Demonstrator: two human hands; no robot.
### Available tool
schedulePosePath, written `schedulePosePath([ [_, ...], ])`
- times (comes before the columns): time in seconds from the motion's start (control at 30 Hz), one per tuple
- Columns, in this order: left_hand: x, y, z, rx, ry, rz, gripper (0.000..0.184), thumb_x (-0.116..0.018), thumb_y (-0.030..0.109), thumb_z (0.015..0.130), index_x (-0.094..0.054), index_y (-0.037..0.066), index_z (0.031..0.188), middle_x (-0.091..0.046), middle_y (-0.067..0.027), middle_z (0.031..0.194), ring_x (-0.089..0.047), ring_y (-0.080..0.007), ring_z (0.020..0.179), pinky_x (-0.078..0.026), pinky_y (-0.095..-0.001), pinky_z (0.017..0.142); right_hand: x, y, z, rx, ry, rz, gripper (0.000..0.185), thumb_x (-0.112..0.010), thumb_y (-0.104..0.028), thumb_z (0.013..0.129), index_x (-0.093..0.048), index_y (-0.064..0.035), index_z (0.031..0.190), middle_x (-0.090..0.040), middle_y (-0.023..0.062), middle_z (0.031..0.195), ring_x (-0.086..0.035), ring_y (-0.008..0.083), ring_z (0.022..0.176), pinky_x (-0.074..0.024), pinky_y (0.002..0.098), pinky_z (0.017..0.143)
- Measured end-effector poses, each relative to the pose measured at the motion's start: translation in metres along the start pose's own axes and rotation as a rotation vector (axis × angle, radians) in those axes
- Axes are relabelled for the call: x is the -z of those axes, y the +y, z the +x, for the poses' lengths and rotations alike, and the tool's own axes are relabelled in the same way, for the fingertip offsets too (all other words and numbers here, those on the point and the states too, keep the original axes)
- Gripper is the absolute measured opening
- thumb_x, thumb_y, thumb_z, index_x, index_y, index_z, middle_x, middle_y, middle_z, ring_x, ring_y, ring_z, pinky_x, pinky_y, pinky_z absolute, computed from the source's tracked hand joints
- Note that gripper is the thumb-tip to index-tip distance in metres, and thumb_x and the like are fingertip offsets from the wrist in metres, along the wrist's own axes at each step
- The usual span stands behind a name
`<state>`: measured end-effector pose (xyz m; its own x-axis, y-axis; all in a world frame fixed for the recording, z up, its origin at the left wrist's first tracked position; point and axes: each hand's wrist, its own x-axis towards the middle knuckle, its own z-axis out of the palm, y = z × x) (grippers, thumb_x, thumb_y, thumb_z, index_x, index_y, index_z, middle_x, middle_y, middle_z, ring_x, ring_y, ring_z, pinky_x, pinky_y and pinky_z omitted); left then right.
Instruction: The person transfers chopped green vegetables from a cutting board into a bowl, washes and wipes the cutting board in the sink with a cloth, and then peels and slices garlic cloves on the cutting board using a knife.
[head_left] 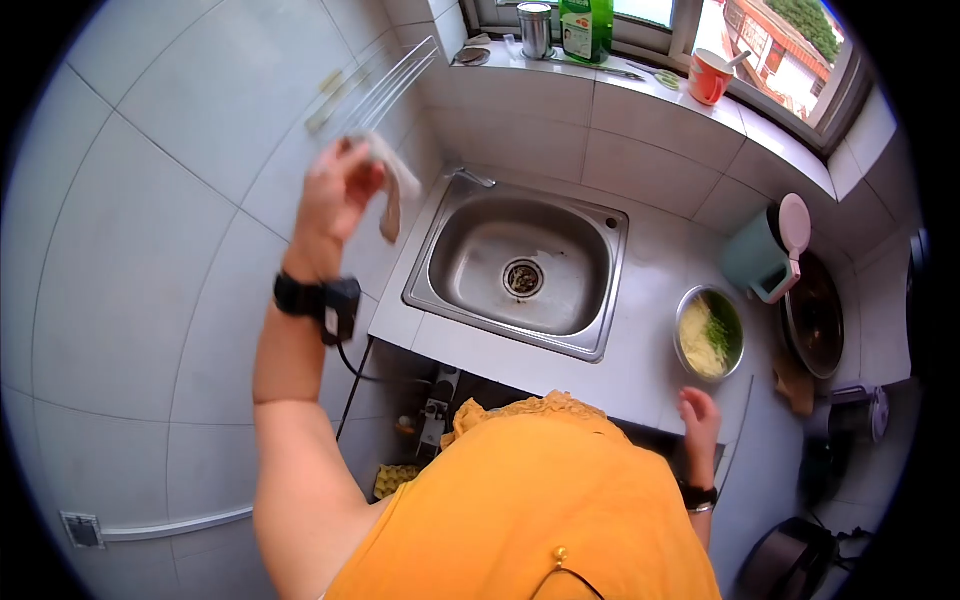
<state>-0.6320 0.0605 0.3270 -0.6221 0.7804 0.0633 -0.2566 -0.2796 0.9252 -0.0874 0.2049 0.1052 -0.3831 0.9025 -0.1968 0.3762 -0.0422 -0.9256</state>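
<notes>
My left hand (343,190) is raised by the tiled wall, its fingers pinched on a pale cloth (395,185) that hangs down beside a wire rack (395,85). The cloth's upper part is near the rack; whether they touch is unclear. Low on the right, my right hand (700,415) is held at the counter's front edge with its fingers loosely curled, and nothing shows in it. Just beyond it a metal bowl (741,340) holds pale yellow shreds and chopped greens. The steel sink (500,300) lies between my hands, with small scraps at its drain.
On the window ledge stand a metal can (535,30), a green bottle (586,30) and a red and white cup (708,78). A light blue pitcher (752,255) with a pink lid and a dark pan (815,315) are at the right. An egg tray (394,480) sits below the counter.
</notes>
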Motion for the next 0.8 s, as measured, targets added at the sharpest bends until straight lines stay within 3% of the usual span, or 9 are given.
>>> schedulePosePath([
  [0.13,0.000,0.054,0.065,-0.174,0.017,0.030,0.020,-0.050,0.003,0.089,-0.050,-0.002,0.108,-0.060,-0.0128,0.098,-0.062,-0.0223,0.084,-0.053,-0.0284,0.073,0.004,0.014,-0.017,-0.049,0.018,0.010,0.021,-0.053,-0.001,0.083,-0.059,0.0011,0.103,-0.064,0.0070,0.092,-0.060,0.0122,0.074,-0.0471,0.0222,0.065],
  [0.27,0.016,0.065,0.099,-0.182,0.108,0.209,0.025,-0.054,0.006,0.087,-0.053,-0.004,0.111,-0.062,-0.0148,0.098,-0.063,-0.0223,0.083,-0.053,-0.0289,0.072,0.001,0.027,-0.032,-0.083,0.023,0.030,0.021,-0.054,-0.002,0.081,-0.059,0.0004,0.102,-0.063,0.0065,0.091,-0.059,0.0129,0.074,-0.0460,0.0228,0.064],
  [0.33,0.040,0.055,0.117,-0.307,0.231,0.907,0.029,-0.058,0.011,0.085,-0.058,-0.004,0.111,-0.065,-0.0139,0.094,-0.064,-0.0210,0.083,-0.052,-0.0276,0.071,-0.001,0.035,-0.040,-0.075,0.038,0.010,0.021,-0.054,-0.001,0.082,-0.059,0.0007,0.102,-0.063,0.0066,0.091,-0.059,0.0128,0.074,-0.0461,0.0227,0.064],
  [0.37,0.049,0.049,0.124,-0.444,0.254,1.101,0.028,-0.064,0.019,0.079,-0.065,0.000,0.101,-0.067,-0.0122,0.088,-0.065,-0.0201,0.080,-0.050,-0.0268,0.072,-0.001,0.041,-0.045,-0.080,0.048,0.012,0.021,-0.054,-0.001,0.082,-0.059,0.0009,0.102,-0.063,0.0067,0.090,-0.059,0.0126,0.073,-0.0463,0.0227,0.064],
  [0.47,0.064,0.032,0.136,-0.488,0.134,1.465,0.032,-0.067,0.024,0.075,-0.066,0.004,0.100,-0.068,-0.0116,0.089,-0.066,-0.0210,0.078,-0.050,-0.0288,0.073,-0.004,0.047,-0.058,-0.111,0.068,0.023,0.020,-0.055,-0.001,0.082,-0.060,0.0014,0.102,-0.063,0.0070,0.089,-0.059,0.0124,0.073,-0.0466,0.0226,0.064],
  [0.53,0.066,0.024,0.137,-0.485,-0.013,1.431,0.030,-0.067,0.027,0.073,-0.068,0.006,0.094,-0.068,-0.0123,0.087,-0.066,-0.0246,0.076,-0.050,-0.0307,0.073,-0.006,0.048,-0.065,-0.137,0.074,0.030,0.020,-0.055,-0.001,0.082,-0.060,0.0017,0.102,-0.063,0.0071,0.089,-0.059,0.0122,0.073,-0.0467,0.0226,0.064],
  [0.63,0.054,0.020,0.131,-0.690,0.184,1.544,0.020,-0.065,0.022,0.072,-0.070,0.008,0.085,-0.067,-0.0118,0.080,-0.065,-0.0274,0.075,-0.050,-0.0319,0.070,-0.007,0.050,-0.069,-0.116,0.054,0.008,0.018,-0.053,0.002,0.084,-0.060,0.0027,0.100,-0.063,0.0065,0.089,-0.060,0.0122,0.081,-0.0508,0.0258,0.073],
  [0.73,0.049,0.015,0.131,-0.984,0.467,1.422,0.015,-0.062,0.016,0.078,-0.069,0.005,0.084,-0.067,-0.0123,0.079,-0.065,-0.0264,0.073,-0.050,-0.0335,0.067,-0.010,0.037,-0.075,-0.110,0.057,-0.012,0.016,-0.055,-0.002,0.085,-0.060,0.0015,0.100,-0.064,0.0062,0.089,-0.061,0.0123,0.081,-0.0505,0.0250,0.071],
  [0.8,0.044,0.018,0.127,-0.994,0.287,1.416,0.018,-0.061,0.019,0.082,-0.069,0.005,0.091,-0.068,-0.0127,0.085,-0.066,-0.0242,0.078,-0.051,-0.0320,0.069,-0.014,0.031,-0.080,-0.114,0.084,-0.022,0.017,-0.055,-0.003,0.084,-0.060,0.0017,0.100,-0.065,0.0071,0.087,-0.062,0.0131,0.079,-0.0501,0.0251,0.070],
])
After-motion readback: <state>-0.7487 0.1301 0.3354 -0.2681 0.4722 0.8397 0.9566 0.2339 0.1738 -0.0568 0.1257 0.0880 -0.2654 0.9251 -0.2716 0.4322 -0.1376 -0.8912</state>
